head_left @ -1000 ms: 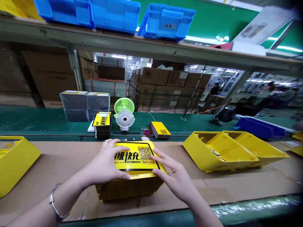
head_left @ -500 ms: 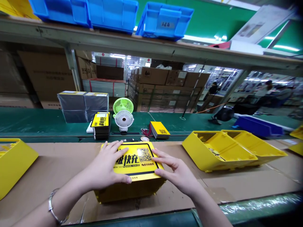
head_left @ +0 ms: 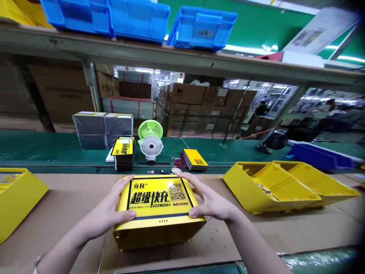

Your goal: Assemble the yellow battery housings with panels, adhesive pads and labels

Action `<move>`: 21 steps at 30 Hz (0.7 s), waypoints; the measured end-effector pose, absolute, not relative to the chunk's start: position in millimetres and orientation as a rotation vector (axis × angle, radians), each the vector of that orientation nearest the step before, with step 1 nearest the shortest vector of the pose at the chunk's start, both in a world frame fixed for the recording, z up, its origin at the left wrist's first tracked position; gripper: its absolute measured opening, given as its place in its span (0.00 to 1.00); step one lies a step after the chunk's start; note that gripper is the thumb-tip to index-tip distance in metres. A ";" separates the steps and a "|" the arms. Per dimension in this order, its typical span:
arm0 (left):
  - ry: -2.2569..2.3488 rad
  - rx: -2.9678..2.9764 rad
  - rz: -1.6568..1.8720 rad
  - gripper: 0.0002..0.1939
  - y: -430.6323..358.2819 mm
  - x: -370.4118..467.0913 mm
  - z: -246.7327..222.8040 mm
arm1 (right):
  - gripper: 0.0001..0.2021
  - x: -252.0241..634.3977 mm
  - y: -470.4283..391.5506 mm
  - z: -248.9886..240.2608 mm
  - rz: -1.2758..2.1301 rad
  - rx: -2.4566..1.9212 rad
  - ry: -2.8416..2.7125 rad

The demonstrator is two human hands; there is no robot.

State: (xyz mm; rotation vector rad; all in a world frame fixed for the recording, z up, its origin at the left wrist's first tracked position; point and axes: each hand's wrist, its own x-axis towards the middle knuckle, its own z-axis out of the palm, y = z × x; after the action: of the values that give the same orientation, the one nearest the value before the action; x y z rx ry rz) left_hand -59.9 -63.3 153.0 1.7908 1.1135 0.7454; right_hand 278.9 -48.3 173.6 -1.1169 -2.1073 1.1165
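A yellow housing (head_left: 159, 224) with a black-framed label (head_left: 158, 194) on its top stands on the cardboard-covered bench in front of me. The label carries black characters and a QR code. My left hand (head_left: 114, 211) grips the housing's left edge, thumb on the front of the top and fingers at the far left corner. On the opposite side, my right hand (head_left: 207, 199) holds the right edge, thumb near the front corner and fingers reaching to the back. The housing's underside and inner part are in shadow.
Open yellow housings (head_left: 256, 190) lie at the right, another (head_left: 23, 201) at the left edge. Behind stand a stack of labels (head_left: 124, 152), a white fan (head_left: 151, 146), yellow cards (head_left: 195, 160) and a blue bin (head_left: 322, 156). Blue bins (head_left: 202, 30) sit on the shelf above.
My left hand has moved from over the label to the housing's left edge, uncovering the label. My right hand has shifted onto the right edge. The view has shifted slightly.
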 end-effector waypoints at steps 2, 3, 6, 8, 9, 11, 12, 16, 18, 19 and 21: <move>1.134 1.793 0.745 0.42 -63.2 -55.7 155.6 | 0.46 279.0 -49.7 174.8 1.108 -1.123 -2.113; 1.160 1.798 0.739 0.41 -63.0 -53.7 156.5 | 0.46 279.0 -50.2 175.2 1.098 -1.128 -2.119; 1.279 1.836 0.733 0.38 -61.8 -48.4 156.3 | 0.44 279.0 -49.3 174.5 1.048 -1.142 -2.128; 1.344 1.890 0.720 0.37 -60.5 -45.5 153.8 | 0.40 277.9 -45.4 172.0 0.999 -1.173 -2.103; 1.368 1.924 0.704 0.37 -59.9 -44.2 152.5 | 0.38 276.6 -42.6 170.4 0.965 -1.207 -2.092; 1.428 2.005 0.659 0.38 -58.7 -41.2 150.9 | 0.32 270.8 -36.5 167.8 0.864 -1.301 -2.092; 1.472 2.050 0.631 0.39 -58.4 -38.8 151.1 | 0.30 265.8 -34.1 167.2 0.803 -1.353 -2.109; 1.602 2.287 0.509 0.44 -57.7 -18.2 159.5 | 0.29 229.6 -36.2 169.9 0.452 -1.535 -2.209; 1.500 2.444 0.438 0.45 -57.0 -4.2 166.1 | 0.32 207.5 -44.5 173.5 0.293 -1.465 -2.358; 1.416 2.509 0.402 0.46 -56.6 1.7 169.2 | 0.33 198.3 -49.0 175.6 0.261 -1.385 -2.451; 1.280 2.574 0.354 0.47 -56.2 7.3 174.4 | 0.33 188.4 -56.2 179.7 0.299 -1.235 -2.601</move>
State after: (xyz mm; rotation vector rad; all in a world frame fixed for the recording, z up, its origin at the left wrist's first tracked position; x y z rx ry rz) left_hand 7.3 -56.2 174.4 2.5736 1.2803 0.3544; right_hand 188.4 -56.2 179.7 -1.2352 -2.6011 0.2986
